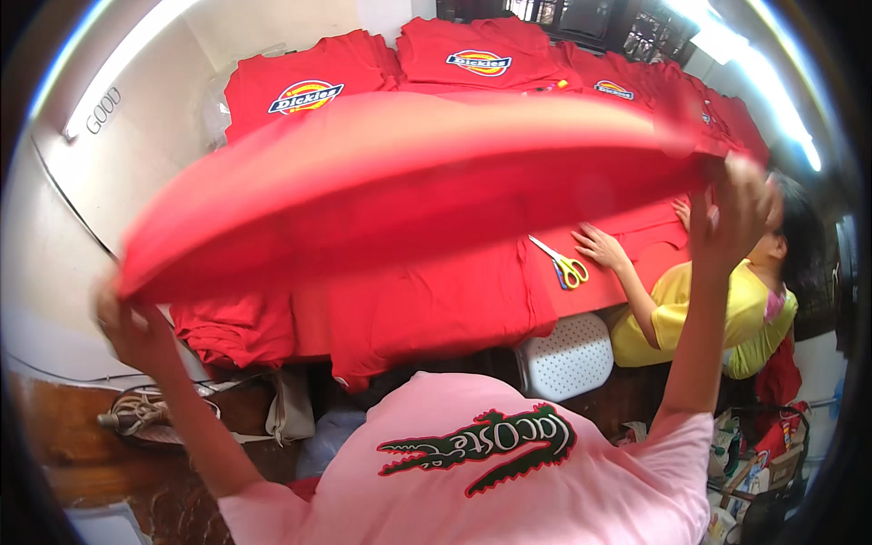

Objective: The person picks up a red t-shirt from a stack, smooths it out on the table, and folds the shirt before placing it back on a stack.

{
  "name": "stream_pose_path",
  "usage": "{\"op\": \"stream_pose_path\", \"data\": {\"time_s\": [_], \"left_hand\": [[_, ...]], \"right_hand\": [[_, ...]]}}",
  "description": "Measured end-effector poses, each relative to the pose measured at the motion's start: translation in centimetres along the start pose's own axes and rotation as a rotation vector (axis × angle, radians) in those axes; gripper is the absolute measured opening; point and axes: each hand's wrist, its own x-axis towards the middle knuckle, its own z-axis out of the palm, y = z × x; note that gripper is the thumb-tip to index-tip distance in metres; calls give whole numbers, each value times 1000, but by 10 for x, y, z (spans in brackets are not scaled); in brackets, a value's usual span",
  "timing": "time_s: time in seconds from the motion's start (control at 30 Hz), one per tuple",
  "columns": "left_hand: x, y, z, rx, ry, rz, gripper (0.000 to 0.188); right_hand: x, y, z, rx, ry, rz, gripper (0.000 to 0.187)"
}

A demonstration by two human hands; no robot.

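A red shirt [400, 182], blurred by motion, is stretched wide in the air between my raised hands. Its near edge bows open, and the dark inside of the cloth shows. At the far left, my left hand [130, 325] is closed on one corner of it. My right hand [738, 211], high on the right, grips the opposite corner. Below the lifted cloth, another red shirt [436, 313] lies on the table with part of it hanging over the front edge. Beside it, on the left, is a folded pile of red cloth [238, 329].
Red shirts [313, 68] with printed badges lie along the back. Yellow-handled scissors [570, 271] rest on the red tabletop [595, 292]. A co-worker in yellow [677, 304] sits at the right, one hand on the table. A white perforated stool [570, 359] stands at the front edge.
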Motion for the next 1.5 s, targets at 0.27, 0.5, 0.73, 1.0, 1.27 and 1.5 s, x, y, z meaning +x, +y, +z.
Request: {"op": "stream_pose_path", "data": {"time_s": [0.27,0.5,0.73,1.0,1.27,1.5], "left_hand": [[-259,128,35,-460,-780,-159,17],[-296,130,-3,-709,-1134,-132,29],[-239,172,94,-751,-979,-409,26],[-246,244,251,-357,-1133,-73,79],[-237,232,255,-304,-1120,-113,82],[-234,235,258,-333,-1112,-142,79]], "right_hand": [[-216,-197,-2,292,-751,304,22],[-273,-225,-34,561,-1055,522,21],[-182,-325,72,1200,-945,763,46],[-147,-466,187,1224,-1012,61,72],[-198,-388,257,692,-1017,187,76],[-195,-395,256,674,-1003,232,72]]}}
